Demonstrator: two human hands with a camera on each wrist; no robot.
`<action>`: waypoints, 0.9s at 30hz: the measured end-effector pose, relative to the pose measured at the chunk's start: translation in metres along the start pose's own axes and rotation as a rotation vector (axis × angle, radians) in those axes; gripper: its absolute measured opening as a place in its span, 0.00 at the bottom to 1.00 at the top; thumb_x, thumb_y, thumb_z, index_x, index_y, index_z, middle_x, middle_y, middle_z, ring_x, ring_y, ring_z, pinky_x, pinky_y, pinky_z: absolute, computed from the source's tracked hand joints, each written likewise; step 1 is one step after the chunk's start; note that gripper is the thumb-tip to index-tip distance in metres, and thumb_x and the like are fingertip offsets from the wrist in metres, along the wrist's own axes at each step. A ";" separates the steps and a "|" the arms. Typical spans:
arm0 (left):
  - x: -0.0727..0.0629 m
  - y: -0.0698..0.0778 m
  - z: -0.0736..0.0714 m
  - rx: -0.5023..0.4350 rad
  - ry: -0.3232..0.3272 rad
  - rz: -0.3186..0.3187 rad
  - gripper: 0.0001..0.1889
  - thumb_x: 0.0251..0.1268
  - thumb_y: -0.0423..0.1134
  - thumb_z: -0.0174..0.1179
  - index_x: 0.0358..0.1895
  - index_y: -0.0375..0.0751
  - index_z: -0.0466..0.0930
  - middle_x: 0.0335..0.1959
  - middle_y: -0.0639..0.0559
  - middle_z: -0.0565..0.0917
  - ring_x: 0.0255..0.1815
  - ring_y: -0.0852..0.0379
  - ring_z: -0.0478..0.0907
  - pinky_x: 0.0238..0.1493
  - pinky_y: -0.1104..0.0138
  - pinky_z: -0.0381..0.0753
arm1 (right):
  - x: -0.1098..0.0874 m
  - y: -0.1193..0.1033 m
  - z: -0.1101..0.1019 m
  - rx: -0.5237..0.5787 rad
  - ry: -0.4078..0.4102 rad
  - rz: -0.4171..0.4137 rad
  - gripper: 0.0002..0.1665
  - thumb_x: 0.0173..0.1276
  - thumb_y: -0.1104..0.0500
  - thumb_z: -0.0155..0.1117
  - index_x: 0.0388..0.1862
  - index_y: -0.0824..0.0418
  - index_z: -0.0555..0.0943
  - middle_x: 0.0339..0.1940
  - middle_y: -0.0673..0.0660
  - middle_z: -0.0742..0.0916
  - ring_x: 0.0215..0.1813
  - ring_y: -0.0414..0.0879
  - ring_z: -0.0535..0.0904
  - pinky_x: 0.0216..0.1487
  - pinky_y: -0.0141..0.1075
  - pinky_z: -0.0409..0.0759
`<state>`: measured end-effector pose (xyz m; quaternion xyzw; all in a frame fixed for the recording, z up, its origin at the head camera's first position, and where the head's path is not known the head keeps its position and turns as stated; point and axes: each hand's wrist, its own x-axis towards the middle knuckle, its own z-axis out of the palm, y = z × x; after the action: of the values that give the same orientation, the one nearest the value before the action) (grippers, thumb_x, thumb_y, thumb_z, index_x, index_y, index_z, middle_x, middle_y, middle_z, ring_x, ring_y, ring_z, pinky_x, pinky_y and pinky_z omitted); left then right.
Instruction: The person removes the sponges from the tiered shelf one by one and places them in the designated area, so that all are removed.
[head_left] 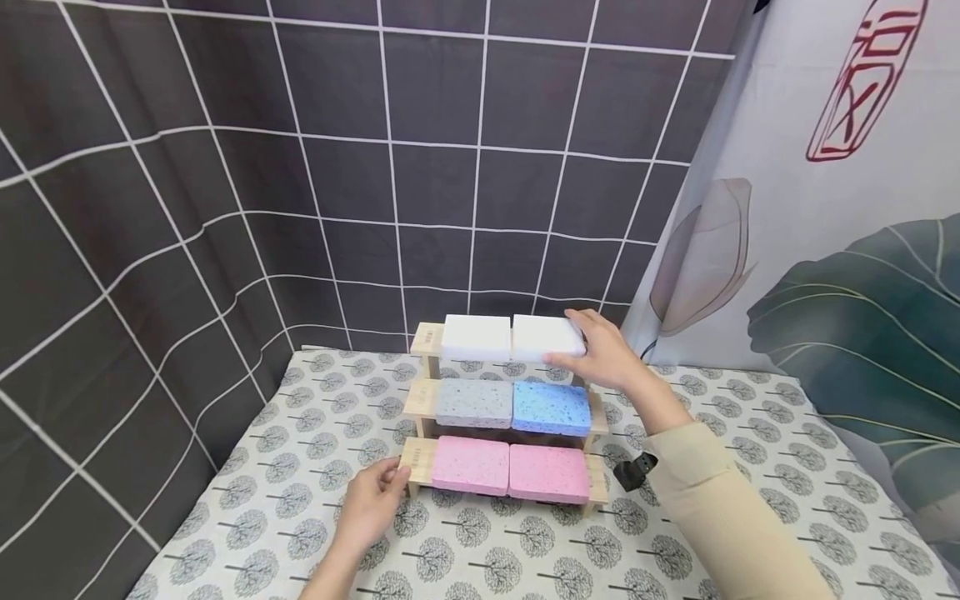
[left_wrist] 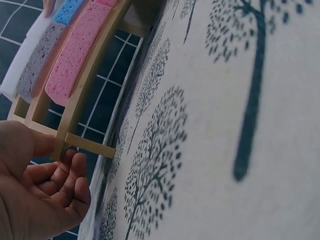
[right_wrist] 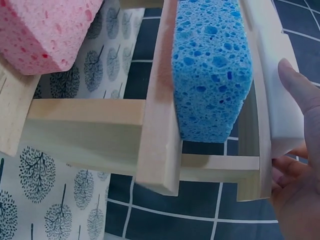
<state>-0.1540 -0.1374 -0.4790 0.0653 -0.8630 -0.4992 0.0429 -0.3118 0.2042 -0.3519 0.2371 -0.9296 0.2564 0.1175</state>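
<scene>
L hand (head_left: 372, 500) pinches rack (head_left: 420, 400); R hand (head_left: 609, 357), 1 of 2 wht blocks (head_left: 546, 336); 4 sponges (head_left: 471, 465)

Stepped wooden rack (head_left: 422, 398) is plain pale tan, both rectangular blocks (head_left: 476, 336) white, rectangular porous sponges (head_left: 551, 407) flecked grey, speckled blue and mottled pink, flat cloth (head_left: 217, 587) off-white with dark grey tree prints, hanging cloth (head_left: 435, 183) charcoal with white grid.
</scene>
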 end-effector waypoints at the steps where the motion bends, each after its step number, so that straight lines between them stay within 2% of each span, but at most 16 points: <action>1: 0.000 0.000 0.001 -0.003 0.000 -0.001 0.22 0.74 0.37 0.58 0.60 0.19 0.75 0.30 0.49 0.83 0.29 0.56 0.80 0.27 0.70 0.81 | -0.001 0.000 0.000 0.002 0.007 -0.002 0.54 0.60 0.45 0.77 0.73 0.75 0.65 0.67 0.73 0.75 0.64 0.67 0.74 0.58 0.58 0.79; 9: -0.001 0.000 0.002 -0.009 0.001 -0.012 0.22 0.74 0.37 0.58 0.61 0.20 0.74 0.31 0.48 0.84 0.30 0.57 0.82 0.28 0.71 0.82 | -0.008 0.005 -0.005 0.003 0.053 -0.015 0.53 0.60 0.43 0.77 0.71 0.75 0.68 0.66 0.71 0.76 0.62 0.67 0.75 0.54 0.57 0.80; 20: 0.000 0.000 0.001 -0.009 -0.001 -0.013 0.22 0.74 0.37 0.59 0.61 0.20 0.74 0.31 0.49 0.83 0.31 0.58 0.83 0.29 0.71 0.82 | -0.020 0.013 -0.018 -0.011 0.037 0.038 0.54 0.60 0.41 0.77 0.73 0.72 0.66 0.69 0.70 0.74 0.65 0.67 0.72 0.58 0.60 0.76; 27: -0.001 0.001 0.000 -0.006 -0.007 -0.019 0.23 0.75 0.39 0.58 0.61 0.20 0.74 0.33 0.48 0.84 0.32 0.57 0.83 0.31 0.70 0.84 | -0.027 0.019 -0.029 -0.006 0.049 0.037 0.55 0.60 0.41 0.77 0.73 0.74 0.66 0.68 0.71 0.74 0.62 0.66 0.74 0.52 0.57 0.79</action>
<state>-0.1532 -0.1371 -0.4780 0.0716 -0.8610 -0.5022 0.0353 -0.2950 0.2439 -0.3449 0.2132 -0.9314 0.2616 0.1361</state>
